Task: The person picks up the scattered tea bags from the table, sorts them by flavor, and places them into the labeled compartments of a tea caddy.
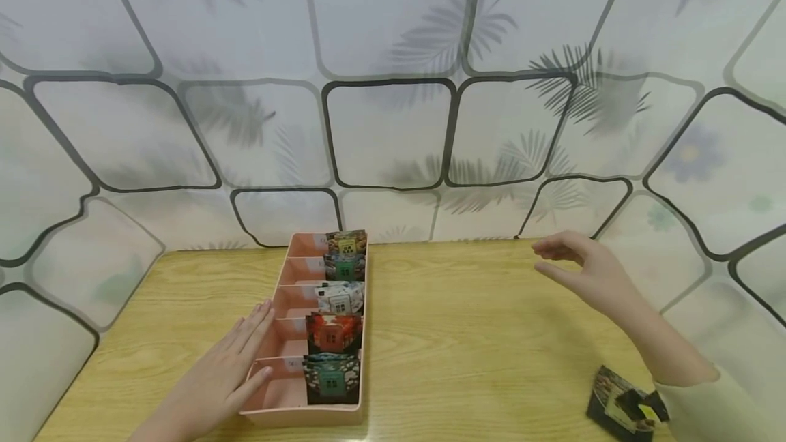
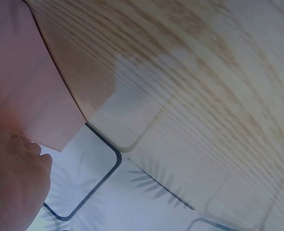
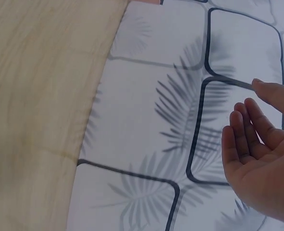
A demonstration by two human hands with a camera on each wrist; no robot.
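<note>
A long pink divided tray [image 1: 331,417] lies on the table, one upright row of small printed packets in each compartment. At the front is a dark green group of packets [image 1: 332,379], with a red packet [image 1: 333,333] and a white packet [image 1: 340,297] behind. My left hand [image 1: 216,368] rests along the tray's left side, fingers straight, fingertips at its rim; in the left wrist view it touches the pink wall [image 2: 31,82]. My right hand [image 1: 589,271] is raised over the table's right part, fingers loosely bent, with nothing in it.
A dark packet pile [image 1: 617,404] lies on the table at the front right, partly behind the right sleeve [image 1: 706,404]. The wooden table [image 1: 454,333] ends at a pale patterned backdrop [image 1: 393,135] at the back and sides.
</note>
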